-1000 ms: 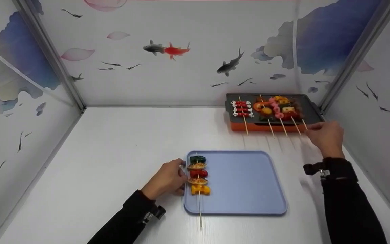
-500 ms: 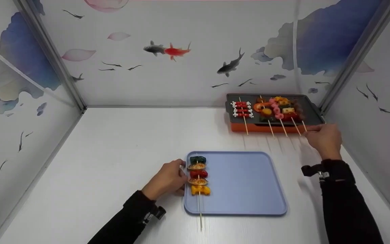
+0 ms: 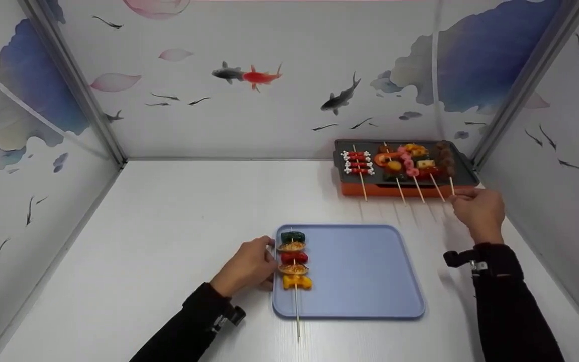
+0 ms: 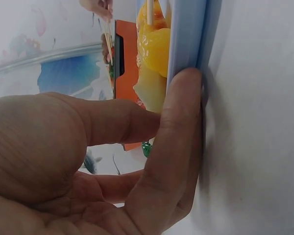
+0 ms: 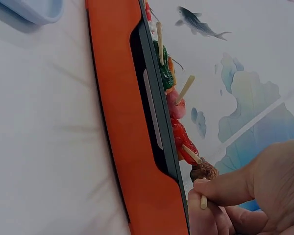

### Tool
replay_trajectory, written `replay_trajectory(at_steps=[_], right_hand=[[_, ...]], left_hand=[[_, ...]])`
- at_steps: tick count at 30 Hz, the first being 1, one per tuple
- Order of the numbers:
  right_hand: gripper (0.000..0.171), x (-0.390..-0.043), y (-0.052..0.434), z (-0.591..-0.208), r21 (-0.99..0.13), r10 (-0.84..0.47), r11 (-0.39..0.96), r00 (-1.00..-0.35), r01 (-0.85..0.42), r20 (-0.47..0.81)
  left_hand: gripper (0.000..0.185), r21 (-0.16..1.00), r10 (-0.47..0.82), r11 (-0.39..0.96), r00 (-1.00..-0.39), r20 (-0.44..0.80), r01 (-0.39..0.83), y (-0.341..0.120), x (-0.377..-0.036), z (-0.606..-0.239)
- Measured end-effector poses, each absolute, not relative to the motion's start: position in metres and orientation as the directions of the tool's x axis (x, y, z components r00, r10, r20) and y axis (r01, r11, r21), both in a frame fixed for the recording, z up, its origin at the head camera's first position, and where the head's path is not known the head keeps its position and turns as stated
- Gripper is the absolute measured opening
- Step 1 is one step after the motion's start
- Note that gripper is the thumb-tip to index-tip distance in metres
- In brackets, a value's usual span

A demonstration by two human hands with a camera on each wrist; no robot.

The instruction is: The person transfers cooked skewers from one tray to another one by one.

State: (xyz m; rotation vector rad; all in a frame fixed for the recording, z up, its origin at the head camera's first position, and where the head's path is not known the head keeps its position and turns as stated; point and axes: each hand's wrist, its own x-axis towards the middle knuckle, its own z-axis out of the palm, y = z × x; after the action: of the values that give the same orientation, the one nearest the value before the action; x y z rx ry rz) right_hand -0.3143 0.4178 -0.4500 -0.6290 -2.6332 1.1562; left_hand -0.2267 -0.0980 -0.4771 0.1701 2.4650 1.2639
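Pinched by the right hand [image 3: 480, 211], upper right: brown skewer [image 3: 446, 160], probably light and stiff, best taken by its bare stick [image 3: 452, 186]; left hand [image 3: 246, 266] grips tray [image 3: 360, 271], centre-frame.

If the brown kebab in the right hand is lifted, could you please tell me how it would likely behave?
The brown kebab will probably stay stiff, since its stick looks straight. Its food end may dip, as the right hand pinches the bare end. Its rounded pieces might let it roll when set down.
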Motion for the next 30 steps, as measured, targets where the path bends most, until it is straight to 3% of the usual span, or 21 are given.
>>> replay_trajectory(at_steps=[10, 30], right_hand=[[0.045, -0.293, 0.407, -0.451, -0.811, 0.455, 0.499, -0.889, 0.305, -0.054], [0.043, -0.264, 0.379, -0.453, -0.884, 0.335, 0.441, -0.942, 0.154, 0.002]], left_hand=[[0.058, 0.782, 0.262, 0.622, -0.931, -0.254, -0.038, -0.097, -0.226, -0.477], [0.061, 0.783, 0.246, 0.617, -0.928, -0.279, -0.072, -0.095, -0.227, -0.475]])
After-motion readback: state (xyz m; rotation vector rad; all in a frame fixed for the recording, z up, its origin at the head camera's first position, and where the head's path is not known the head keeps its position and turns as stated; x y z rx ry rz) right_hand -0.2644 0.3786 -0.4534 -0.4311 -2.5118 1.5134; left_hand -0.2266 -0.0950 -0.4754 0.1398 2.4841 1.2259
